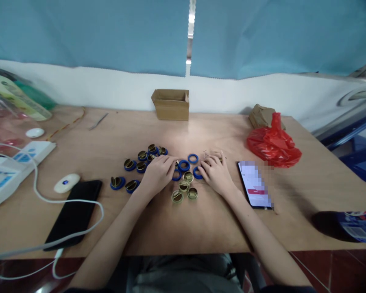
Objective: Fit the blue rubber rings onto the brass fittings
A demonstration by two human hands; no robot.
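Observation:
My left hand (160, 173) rests on the table with its fingers curled together beside a blue ring (177, 175); a small pale edge shows at the fingertips, too little to name. My right hand (216, 173) has its fingers spread over small metal pieces (205, 154), partly hidden beneath it, and touches another blue ring (197, 173). Between the hands lie more blue rings (184, 165). Closer to me are several round brass-coloured pieces (184, 186) with a bar across the back. Left of my left hand, similar pieces set in blue rings (129, 164) lie grouped.
A small open cardboard box (172, 110) stands by the wall. At right are a lit phone (254, 185), a red plastic bag (274, 146) and a dark bottle (347, 226). At left, a black phone (75, 213), white cable (53, 200) and power strip (15, 171) lie on the table.

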